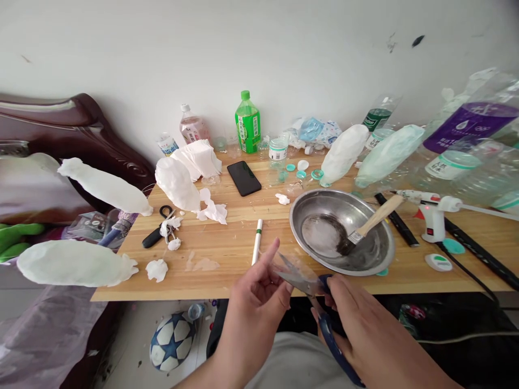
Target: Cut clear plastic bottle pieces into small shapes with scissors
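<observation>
Pinching a small clear plastic piece (292, 268) between thumb and fingers, the left hand (253, 302) is holding it just off the table's near edge. Right hand (357, 319) is gripping blue-handled scissors (320, 302), blades parted around the piece. Metal bowl (341, 231) with a brush (367, 226) is sitting just behind on the table (227, 243); a white pen (257, 241) is lying beside.

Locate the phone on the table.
In the head view, the phone lies flat on the table, left of centre toward the wall, in front of the green bottle and right of the white paper stack.
</observation>
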`<state>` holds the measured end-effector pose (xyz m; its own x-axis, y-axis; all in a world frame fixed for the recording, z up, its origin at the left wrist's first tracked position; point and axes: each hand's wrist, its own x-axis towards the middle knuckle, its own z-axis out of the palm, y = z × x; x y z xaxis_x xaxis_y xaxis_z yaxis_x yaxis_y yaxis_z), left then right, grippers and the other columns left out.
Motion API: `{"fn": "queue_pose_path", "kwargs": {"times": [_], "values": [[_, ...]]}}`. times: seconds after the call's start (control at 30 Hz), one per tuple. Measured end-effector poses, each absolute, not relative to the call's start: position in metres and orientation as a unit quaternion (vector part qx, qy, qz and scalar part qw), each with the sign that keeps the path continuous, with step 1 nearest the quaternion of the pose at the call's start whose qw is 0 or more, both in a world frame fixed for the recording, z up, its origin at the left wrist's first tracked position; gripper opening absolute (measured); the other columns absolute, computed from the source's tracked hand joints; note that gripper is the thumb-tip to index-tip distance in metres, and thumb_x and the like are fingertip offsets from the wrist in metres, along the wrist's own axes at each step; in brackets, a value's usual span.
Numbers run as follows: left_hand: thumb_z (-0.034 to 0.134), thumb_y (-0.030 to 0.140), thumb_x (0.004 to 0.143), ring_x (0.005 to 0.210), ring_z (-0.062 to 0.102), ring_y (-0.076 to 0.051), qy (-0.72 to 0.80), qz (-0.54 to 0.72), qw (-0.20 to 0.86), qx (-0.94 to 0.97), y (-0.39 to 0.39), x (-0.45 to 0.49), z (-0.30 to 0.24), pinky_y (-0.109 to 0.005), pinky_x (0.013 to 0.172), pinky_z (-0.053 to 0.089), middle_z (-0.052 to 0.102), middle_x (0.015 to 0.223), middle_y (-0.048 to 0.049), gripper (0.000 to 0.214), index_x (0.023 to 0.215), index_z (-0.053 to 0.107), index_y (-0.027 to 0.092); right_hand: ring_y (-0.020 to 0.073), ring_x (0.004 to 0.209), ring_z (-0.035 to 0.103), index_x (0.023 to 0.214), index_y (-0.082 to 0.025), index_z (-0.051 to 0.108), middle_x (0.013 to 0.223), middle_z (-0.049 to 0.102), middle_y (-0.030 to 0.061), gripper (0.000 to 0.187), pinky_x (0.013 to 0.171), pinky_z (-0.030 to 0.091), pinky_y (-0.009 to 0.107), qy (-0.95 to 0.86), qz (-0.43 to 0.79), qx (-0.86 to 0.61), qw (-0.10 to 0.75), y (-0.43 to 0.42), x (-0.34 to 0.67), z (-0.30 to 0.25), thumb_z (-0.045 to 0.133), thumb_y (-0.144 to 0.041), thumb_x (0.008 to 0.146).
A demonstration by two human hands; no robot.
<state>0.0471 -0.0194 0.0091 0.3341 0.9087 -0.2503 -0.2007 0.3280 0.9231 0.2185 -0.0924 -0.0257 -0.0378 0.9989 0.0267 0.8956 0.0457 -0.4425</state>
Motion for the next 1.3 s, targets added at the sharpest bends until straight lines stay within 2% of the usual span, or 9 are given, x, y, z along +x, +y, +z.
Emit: {"fn": "queue_pose_path", "kwargs": {"times": [0.17,0.33,0.4,0.5,0.73,0.93,1.13,1.2,1.3], "values": [[0.077,0.028,0.077,0.063,0.054,-0.010,0.425,0.399,0.716,0.385,-0.018,0.044,0.005,-0.021,0.058,0.048,0.059,0.073,0.0013,0.064,0.136,0.052,0.022,0.0248,0.079,0.067,0.087,-0.024,0.052,0.084,0.067,0.0053,0.005,0.065,0.053,0.036,-0.665,0.210,-0.698,0.163,-0.094,0.214,-0.025,0.051,-0.023,0.083],[0.068,0.028,0.085,0.080,0.062,-0.015,0.387,0.416,0.700,0.433,-0.004,0.029,0.005,-0.024,0.060,0.054,0.066,0.088,-0.0039,0.018,0.100,0.065,0.019,0.0223,0.079,0.065,0.092,-0.025,0.054,0.085,0.066,0.0029,0.015,0.068,0.050,0.033,-0.649,0.221,-0.705,0.180,-0.096,0.212,-0.029,0.053,-0.018,0.079],[0.070,0.024,0.084,0.076,0.063,-0.012,0.394,0.418,0.689,0.442,0.002,0.024,0.005,-0.022,0.065,0.055,0.068,0.087,-0.0024,0.008,0.087,0.067,0.017,0.0219,0.080,0.064,0.093,-0.025,0.053,0.086,0.065,0.0028,0.019,0.070,0.050,0.033,-0.650,0.234,-0.700,0.183,-0.096,0.213,-0.029,0.052,-0.016,0.077],[0.073,0.021,0.081,0.065,0.063,-0.008,0.412,0.398,0.691,0.441,0.006,0.020,0.007,-0.020,0.067,0.055,0.068,0.074,0.0006,0.007,0.081,0.068,0.016,0.0220,0.087,0.062,0.097,-0.024,0.053,0.091,0.063,0.0039,0.026,0.076,0.050,0.034,-0.662,0.246,-0.684,0.184,-0.099,0.215,-0.029,0.050,-0.012,0.075],[0.076,0.023,0.077,0.068,0.067,-0.010,0.419,0.413,0.655,0.474,-0.002,0.023,0.011,-0.017,0.067,0.057,0.073,0.076,-0.0016,0.007,0.082,0.074,0.018,0.0289,0.108,0.057,0.125,-0.018,0.042,0.115,0.058,0.0129,0.050,0.091,0.048,0.043,-0.692,0.206,-0.669,0.175,-0.108,0.217,-0.043,0.049,-0.013,0.075],[0.077,0.020,0.076,0.064,0.068,-0.009,0.434,0.430,0.637,0.470,-0.004,0.023,0.011,-0.014,0.062,0.056,0.073,0.071,0.0001,0.005,0.081,0.075,0.019,0.0243,0.090,0.060,0.100,-0.022,0.052,0.094,0.060,0.0058,0.026,0.079,0.049,0.038,-0.658,0.282,-0.678,0.166,-0.096,0.211,-0.034,0.051,-0.013,0.075],[0.080,0.021,0.071,0.063,0.069,-0.010,0.469,0.403,0.640,0.457,0.003,0.020,0.022,-0.015,0.061,0.057,0.075,0.068,-0.0025,0.009,0.078,0.076,0.016,0.0209,0.085,0.061,0.088,-0.024,0.052,0.090,0.063,0.0032,0.012,0.075,0.048,0.033,-0.605,0.355,-0.697,0.146,-0.091,0.208,-0.017,0.053,-0.017,0.078],[0.081,0.021,0.069,0.061,0.068,-0.010,0.476,0.394,0.645,0.450,0.004,0.019,0.024,-0.014,0.060,0.057,0.075,0.067,-0.0028,0.010,0.076,0.077,0.016,0.0213,0.085,0.061,0.089,-0.024,0.052,0.090,0.063,0.0036,0.011,0.075,0.048,0.034,-0.613,0.353,-0.692,0.144,-0.092,0.208,-0.017,0.053,-0.018,0.079],[0.082,0.022,0.068,0.059,0.067,-0.009,0.482,0.377,0.654,0.444,0.001,0.019,0.023,-0.014,0.058,0.057,0.075,0.067,-0.0028,0.010,0.074,0.077,0.016,0.0230,0.091,0.061,0.098,-0.022,0.052,0.096,0.062,0.0060,0.024,0.080,0.049,0.036,-0.636,0.342,-0.678,0.139,-0.093,0.208,-0.018,0.053,-0.014,0.075]]}}
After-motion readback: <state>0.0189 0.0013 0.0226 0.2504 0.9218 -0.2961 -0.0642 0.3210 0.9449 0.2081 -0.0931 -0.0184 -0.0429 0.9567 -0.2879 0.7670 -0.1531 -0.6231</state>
